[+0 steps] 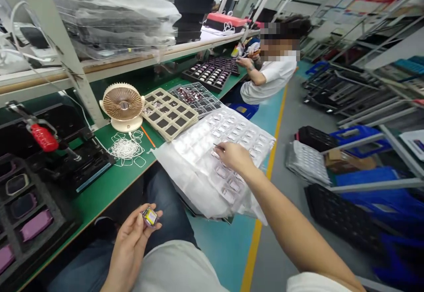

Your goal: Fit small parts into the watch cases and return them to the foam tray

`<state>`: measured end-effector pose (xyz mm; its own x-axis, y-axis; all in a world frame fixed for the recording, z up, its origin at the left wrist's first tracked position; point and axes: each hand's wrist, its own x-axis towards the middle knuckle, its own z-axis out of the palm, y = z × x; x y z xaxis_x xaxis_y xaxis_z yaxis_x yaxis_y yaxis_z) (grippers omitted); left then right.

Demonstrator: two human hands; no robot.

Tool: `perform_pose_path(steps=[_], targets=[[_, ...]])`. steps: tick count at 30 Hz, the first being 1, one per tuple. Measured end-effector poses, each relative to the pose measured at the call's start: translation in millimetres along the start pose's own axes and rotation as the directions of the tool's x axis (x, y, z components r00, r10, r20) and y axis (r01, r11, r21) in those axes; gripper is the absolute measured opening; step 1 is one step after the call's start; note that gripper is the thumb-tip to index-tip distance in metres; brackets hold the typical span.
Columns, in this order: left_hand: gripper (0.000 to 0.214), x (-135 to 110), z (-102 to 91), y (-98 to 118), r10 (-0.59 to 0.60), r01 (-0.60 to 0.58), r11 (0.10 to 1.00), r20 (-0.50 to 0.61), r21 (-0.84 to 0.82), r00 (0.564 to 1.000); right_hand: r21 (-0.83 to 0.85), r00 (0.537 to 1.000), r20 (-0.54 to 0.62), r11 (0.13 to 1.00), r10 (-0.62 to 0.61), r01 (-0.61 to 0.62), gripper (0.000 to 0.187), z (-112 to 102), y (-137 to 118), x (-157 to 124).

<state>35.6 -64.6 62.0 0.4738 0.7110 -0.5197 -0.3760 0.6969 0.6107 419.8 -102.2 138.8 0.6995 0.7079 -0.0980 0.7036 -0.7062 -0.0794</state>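
Fan (122, 104) near plastic blister sheets (198, 150)

Left hand (128, 239) pinches small square module (150, 217); right hand (234, 157) rests on clear blister tray (228, 128).

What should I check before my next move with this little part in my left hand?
1. Part secure in left hand: ok, held in the fingers.
2. Right hand at clear tray: ok, fingers at its surface.
3. Tray support: not ok, white bag under it overhangs bench.
4. Free tray pocket: cannot tell.
5. Part's condition: cannot tell, too small.
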Motion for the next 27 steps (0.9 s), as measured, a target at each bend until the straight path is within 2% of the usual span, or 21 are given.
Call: perform_pose_path(steps=[3,8,12,15,18,19,20,21,24,26,27], targets=[[0.042,3,3.6,-1,-0.017,0.017,1.000,-0.008,0.015,1.000,-0.049,0.996,0.078,0.998,0.054,-0.050,0.027,10,25,15],[0.052,8,6.4,-6,-0.038,0.038,0.998,-0.005,0.039,0.999,-0.039,0.990,0.106,0.995,0.095,-0.091,0.037,29,32,18],[0.056,11,1.8,-8,-0.043,0.045,0.996,-0.024,0.072,0.999,0.040,0.991,0.078,0.993,0.108,-0.111,0.028,16,35,22],[0.055,12,-0.4,-10,-0.043,0.044,0.996,-0.013,0.073,0.999,0.090,0.994,-0.023,0.990,0.108,-0.105,0.022,-1,22,4],[0.052,10,3.5,-11,-0.052,0.049,0.996,0.032,0.074,0.998,0.240,0.993,-0.117,0.969,-0.030,0.058,0.029,3,-19,-41],[0.051,10,5.5,-11,-0.048,0.044,0.997,0.055,0.067,0.997,0.401,0.979,-0.151,0.896,-0.139,0.189,0.030,11,-39,-59],[0.050,10,7.2,-11,-0.041,0.036,0.998,0.076,0.056,0.996,0.545,0.957,-0.167,0.786,-0.238,0.291,0.029,23,-59,-77],[0.050,10,8.1,-10,-0.034,0.030,0.999,0.094,0.040,0.995,0.655,0.942,-0.158,0.683,-0.296,0.325,0.027,36,-80,-93],[0.049,11,3.4,-5,-0.010,0.011,1.000,0.090,-0.005,0.996,0.864,0.946,-0.038,0.466,-0.322,0.193,0.029,77,-131,-128],[0.048,10,-4.6,2,0.020,-0.020,1.000,0.039,-0.016,0.999,0.947,0.937,0.074,0.318,-0.340,0.040,0.038,96,-151,-138],[0.047,8,-8.7,5,0.043,-0.042,0.999,0.013,-0.016,0.999,0.969,0.916,0.139,0.242,-0.376,-0.048,0.043,101,-157,-140]])
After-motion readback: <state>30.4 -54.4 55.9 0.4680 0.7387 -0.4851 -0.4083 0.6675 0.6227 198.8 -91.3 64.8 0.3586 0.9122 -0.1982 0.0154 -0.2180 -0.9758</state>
